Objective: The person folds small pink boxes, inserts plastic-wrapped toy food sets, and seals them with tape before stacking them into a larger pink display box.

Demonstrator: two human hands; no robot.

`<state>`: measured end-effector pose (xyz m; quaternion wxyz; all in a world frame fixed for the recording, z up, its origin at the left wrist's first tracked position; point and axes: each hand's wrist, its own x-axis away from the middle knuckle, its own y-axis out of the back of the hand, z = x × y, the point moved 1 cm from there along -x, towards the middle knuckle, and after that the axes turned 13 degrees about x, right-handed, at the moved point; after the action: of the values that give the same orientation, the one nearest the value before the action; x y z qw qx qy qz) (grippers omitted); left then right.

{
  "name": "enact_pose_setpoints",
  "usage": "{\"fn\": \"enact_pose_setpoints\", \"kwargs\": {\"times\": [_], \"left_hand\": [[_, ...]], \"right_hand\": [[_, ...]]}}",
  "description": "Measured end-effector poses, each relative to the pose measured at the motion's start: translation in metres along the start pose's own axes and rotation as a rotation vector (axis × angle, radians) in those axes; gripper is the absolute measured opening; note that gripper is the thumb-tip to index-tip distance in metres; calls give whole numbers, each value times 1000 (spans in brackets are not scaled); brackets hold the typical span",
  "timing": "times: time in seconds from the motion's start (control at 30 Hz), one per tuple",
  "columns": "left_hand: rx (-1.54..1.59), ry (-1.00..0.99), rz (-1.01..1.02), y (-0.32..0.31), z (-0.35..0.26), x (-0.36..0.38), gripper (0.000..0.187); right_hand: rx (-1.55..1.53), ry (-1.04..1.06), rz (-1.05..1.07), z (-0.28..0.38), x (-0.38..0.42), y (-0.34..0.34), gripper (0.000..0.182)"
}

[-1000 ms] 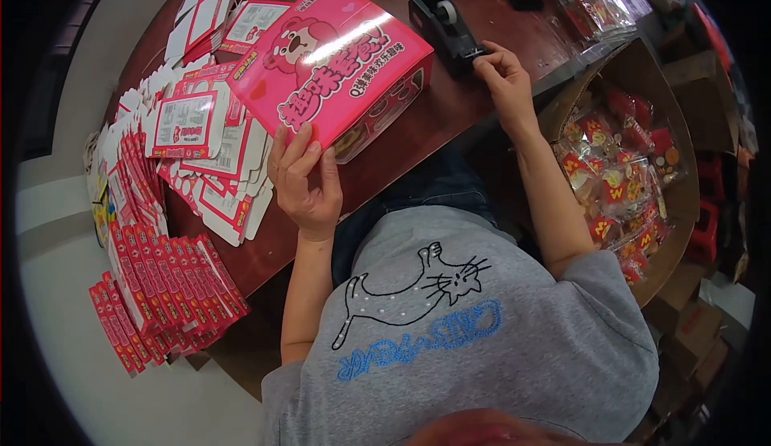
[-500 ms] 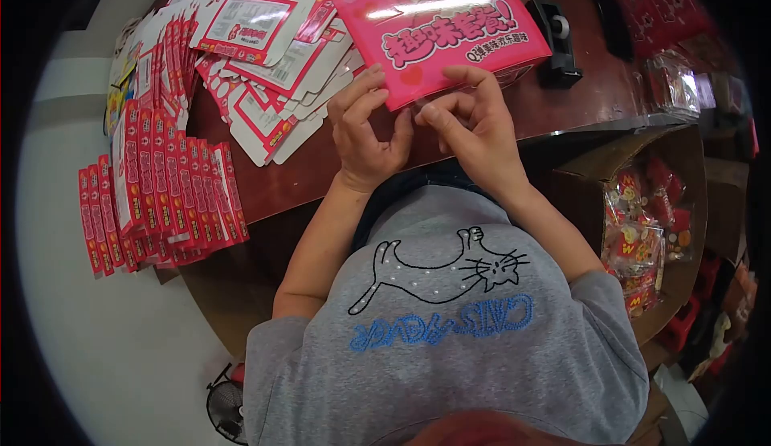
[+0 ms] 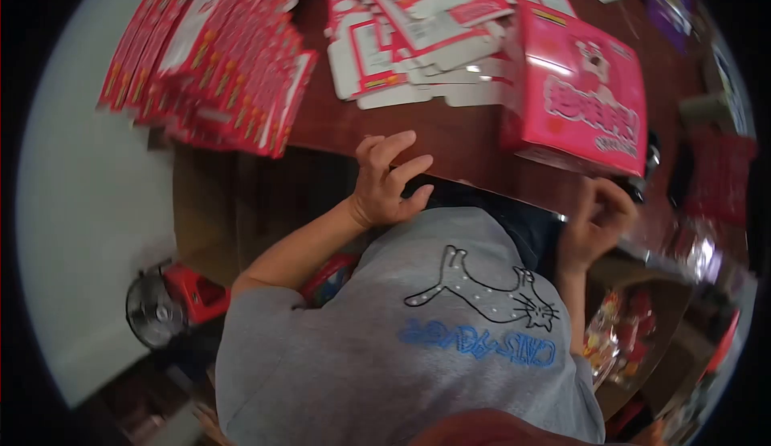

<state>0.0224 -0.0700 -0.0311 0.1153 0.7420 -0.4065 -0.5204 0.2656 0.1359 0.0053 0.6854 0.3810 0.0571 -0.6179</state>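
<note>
A pink box (image 3: 586,93) with a cartoon bear and large lettering stands at the right of the dark red table (image 3: 321,121). My left hand (image 3: 391,177) is over the table's front edge, its fingers apart and holding nothing. Near the box's lower front edge is my right hand (image 3: 598,217), blurred, with curled fingers; whether it holds anything is too smeared to tell. Flat printed cartons (image 3: 426,36) lie in a loose pile left of the box.
Many red folded cartons (image 3: 225,69) stand in rows at the left. A cardboard box with packaged items (image 3: 618,329) is below right. A black tape dispenser (image 3: 646,161) is partly behind the pink box. A fan (image 3: 157,309) sits at lower left.
The view has swung, so the table's contents appear shifted. My hands have parted: the left one is away from the pink box, while the right one is still near its lower edge.
</note>
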Motion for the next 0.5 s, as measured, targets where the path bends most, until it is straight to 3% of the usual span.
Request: {"fn": "enact_pose_setpoints", "kwargs": {"times": [0.03, 0.1, 0.17, 0.2, 0.23, 0.27, 0.33, 0.37, 0.43, 0.47, 0.5], "left_hand": [[-84, 48, -17, 22, 12, 39, 49], [-279, 267, 140, 76, 33, 120, 59], [-633, 550, 94, 133, 59, 191, 67], [-823, 675, 17, 157, 69, 208, 70], [-1006, 790, -64, 180, 80, 223, 74], [-1023, 794, -76, 199, 94, 247, 74], [-1085, 1492, -6, 225, 118, 301, 81], [-1089, 1495, -10, 228, 116, 308, 81], [-783, 1992, 174, 228, 117, 324, 68], [-773, 1996, 182, 227, 119, 337, 68], [-799, 1859, 262, 227, 122, 352, 56]], "right_hand": [[3, 174, -55, 0, -22, 2, 27], [267, 232, -23, -11, -62, 7, 40], [426, 253, 188, -50, -118, 8, 59], [402, 267, 200, -72, -148, 5, 59], [464, 122, 259, -95, -176, 1, 67], [525, -25, 316, -105, -191, -7, 77], [541, -48, 355, -104, -195, -26, 79], [573, -82, 394, -103, -195, -33, 81], [646, -156, 463, -101, -195, -43, 85], [694, -193, 502, -100, -196, -44, 87], [709, -194, 504, -99, -197, -43, 87]]}}
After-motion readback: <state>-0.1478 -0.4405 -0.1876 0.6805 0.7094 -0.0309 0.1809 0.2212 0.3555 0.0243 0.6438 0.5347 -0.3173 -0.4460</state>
